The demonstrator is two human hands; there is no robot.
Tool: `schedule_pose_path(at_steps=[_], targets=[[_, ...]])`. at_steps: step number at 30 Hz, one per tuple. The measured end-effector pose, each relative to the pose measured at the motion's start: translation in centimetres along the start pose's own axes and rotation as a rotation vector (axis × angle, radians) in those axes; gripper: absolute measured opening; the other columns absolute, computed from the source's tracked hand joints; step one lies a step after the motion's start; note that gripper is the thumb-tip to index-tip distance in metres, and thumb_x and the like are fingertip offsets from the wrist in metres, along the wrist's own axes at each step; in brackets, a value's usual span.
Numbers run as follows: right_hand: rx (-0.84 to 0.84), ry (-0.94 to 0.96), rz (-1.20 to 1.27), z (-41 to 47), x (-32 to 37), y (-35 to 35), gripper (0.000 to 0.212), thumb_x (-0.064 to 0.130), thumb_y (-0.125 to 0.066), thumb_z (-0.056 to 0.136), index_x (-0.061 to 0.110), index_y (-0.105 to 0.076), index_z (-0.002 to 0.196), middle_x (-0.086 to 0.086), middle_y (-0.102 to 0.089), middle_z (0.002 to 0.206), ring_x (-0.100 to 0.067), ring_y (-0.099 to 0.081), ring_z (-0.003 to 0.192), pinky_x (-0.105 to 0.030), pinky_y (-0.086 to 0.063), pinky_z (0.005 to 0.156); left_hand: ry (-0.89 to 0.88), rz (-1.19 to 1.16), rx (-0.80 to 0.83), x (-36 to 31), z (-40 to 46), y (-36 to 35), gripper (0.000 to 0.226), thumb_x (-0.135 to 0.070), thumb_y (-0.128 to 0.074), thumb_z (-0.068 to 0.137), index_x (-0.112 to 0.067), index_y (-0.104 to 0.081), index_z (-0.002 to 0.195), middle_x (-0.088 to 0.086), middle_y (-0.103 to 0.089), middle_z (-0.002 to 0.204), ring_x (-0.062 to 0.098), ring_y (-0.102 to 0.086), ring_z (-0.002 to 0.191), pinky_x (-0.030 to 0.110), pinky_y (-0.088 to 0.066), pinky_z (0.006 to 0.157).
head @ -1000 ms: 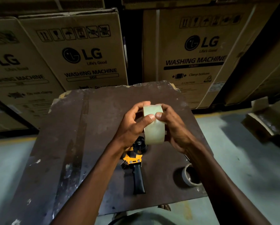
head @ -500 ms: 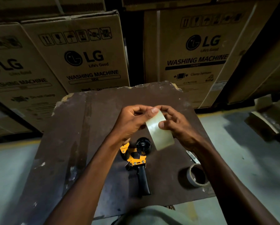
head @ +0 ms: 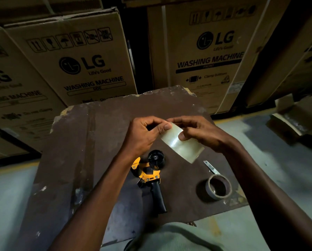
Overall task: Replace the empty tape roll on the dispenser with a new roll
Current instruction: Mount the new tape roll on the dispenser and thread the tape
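Above the table I hold a new roll of clear tape (head: pixel 183 145), tilted with its upper end to the left. My right hand (head: pixel 200 134) grips the roll, thumb pressed on its face. My left hand (head: pixel 145 135) pinches its top left edge with thumb and forefinger. Below the hands a yellow and black tape dispenser (head: pixel 149 175) lies flat on the table, its black spool hub bare and its black handle pointing toward me. An empty brown cardboard core (head: pixel 218 188) stands on the table at the right.
The worn dark brown table top (head: pixel 90 151) has chipped edges. A small metal blade (head: pixel 211 166) lies beside the core. Large washing machine cartons (head: pixel 82 64) stand stacked behind the table. Torn cardboard (head: pixel 296 120) lies on the grey floor at right.
The roll has turned from upright to tilted and dropped slightly to the right. My left thumb and forefinger have shifted to its top edge. The dispenser and core stay put.
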State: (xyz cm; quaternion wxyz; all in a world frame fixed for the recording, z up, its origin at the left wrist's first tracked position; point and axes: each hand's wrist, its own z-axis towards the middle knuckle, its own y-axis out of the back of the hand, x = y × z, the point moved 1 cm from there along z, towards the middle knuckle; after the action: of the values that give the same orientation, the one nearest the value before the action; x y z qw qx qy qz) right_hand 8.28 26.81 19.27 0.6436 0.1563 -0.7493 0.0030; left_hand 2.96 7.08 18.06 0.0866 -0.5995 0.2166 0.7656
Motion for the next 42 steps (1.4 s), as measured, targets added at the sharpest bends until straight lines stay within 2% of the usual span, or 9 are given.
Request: schedule_pose_path(at_steps=[2,5,8,13,19,26,32,38,42], targets=[[0.018,0.028,0.002,0.0,-0.2,0.1,0.057,0.028,-0.064,0.069,0.034,-0.069,0.125,0.000,-0.073,0.121,-0.029,-0.067,0.108,-0.045,-0.053,0.090,0.008,-0.003,-0.002,0.0,-0.1,-0.3,0.016,-0.031,-0.073,0.084,-0.015,-0.075,0.086,0.001,-0.072,0.076,0.008,-0.063,0.068,0.026,-0.050,0.063],[0.062,0.077,0.031,0.1,-0.5,0.3,0.060,0.034,-0.060,0.064,0.037,-0.070,0.123,-0.002,-0.073,0.121,-0.036,-0.066,0.106,-0.042,-0.050,0.083,0.062,-0.094,0.009,-0.2,-0.4,-0.7,0.021,-0.032,-0.068,0.085,-0.012,-0.071,0.083,-0.004,-0.064,0.066,0.006,-0.054,0.059,0.023,-0.045,0.056],[0.112,0.095,0.053,0.2,-0.6,0.6,0.060,0.033,-0.058,0.063,0.035,-0.071,0.122,-0.005,-0.074,0.119,-0.028,-0.066,0.095,-0.036,-0.048,0.076,0.122,-0.223,0.039,-0.3,-0.7,-0.7,0.020,-0.027,-0.065,0.085,-0.008,-0.070,0.083,-0.003,-0.064,0.063,0.009,-0.052,0.055,0.021,-0.044,0.050],[0.200,0.047,0.059,0.3,-0.9,1.3,0.066,0.033,-0.058,0.064,0.025,-0.066,0.129,-0.008,-0.071,0.125,-0.027,-0.066,0.101,-0.028,-0.050,0.076,0.186,-0.355,0.091,-0.2,-1.2,-0.5,0.018,-0.026,-0.062,0.084,-0.010,-0.070,0.081,-0.002,-0.065,0.064,0.010,-0.053,0.057,0.020,-0.044,0.050],[0.285,-0.137,-0.069,0.9,-1.5,1.4,0.061,0.060,-0.064,0.077,0.028,-0.065,0.129,-0.009,-0.070,0.125,-0.036,-0.066,0.114,-0.058,-0.047,0.102,0.211,-0.371,0.070,0.7,-1.8,-0.1,0.019,-0.024,-0.062,0.085,-0.006,-0.066,0.084,0.001,-0.067,0.069,0.010,-0.060,0.061,0.020,-0.049,0.054],[0.389,-0.147,-0.054,1.3,-1.7,1.3,0.068,0.041,-0.072,0.071,0.031,-0.058,0.137,-0.004,-0.069,0.129,-0.019,-0.068,0.105,-0.029,-0.054,0.084,0.271,-0.576,0.036,2.0,-2.8,-0.1,0.017,-0.020,-0.056,0.088,-0.004,-0.058,0.088,0.001,-0.057,0.062,0.014,-0.052,0.053,0.024,-0.048,0.051],[0.428,-0.133,-0.174,2.0,-1.4,1.1,0.086,0.039,-0.076,0.065,0.023,-0.048,0.146,0.001,-0.062,0.140,-0.018,-0.062,0.125,-0.038,-0.051,0.102,0.320,-0.656,0.059,3.2,-3.2,0.9,0.013,-0.018,-0.059,0.088,-0.010,-0.065,0.080,0.004,-0.058,0.067,0.016,-0.060,0.057,0.027,-0.057,0.055],[0.418,-0.155,-0.308,2.9,-1.3,0.9,0.102,0.046,-0.079,0.057,0.019,-0.043,0.150,0.005,-0.059,0.141,-0.013,-0.058,0.127,-0.029,-0.052,0.099,0.348,-0.696,0.089,4.6,-4.0,2.4,0.027,-0.034,-0.076,0.075,-0.012,-0.062,0.085,0.006,-0.055,0.073,0.022,-0.067,0.069,0.036,-0.063,0.064],[0.403,-0.158,-0.377,3.5,-1.6,0.2,0.105,0.051,-0.080,0.053,0.026,-0.043,0.148,0.006,-0.057,0.141,-0.014,-0.057,0.126,-0.035,-0.051,0.104,0.354,-0.603,0.041,6.0,-4.5,3.1,0.023,-0.030,-0.067,0.083,-0.009,-0.059,0.088,0.007,-0.057,0.074,0.024,-0.069,0.072,0.049,-0.062,0.075]])
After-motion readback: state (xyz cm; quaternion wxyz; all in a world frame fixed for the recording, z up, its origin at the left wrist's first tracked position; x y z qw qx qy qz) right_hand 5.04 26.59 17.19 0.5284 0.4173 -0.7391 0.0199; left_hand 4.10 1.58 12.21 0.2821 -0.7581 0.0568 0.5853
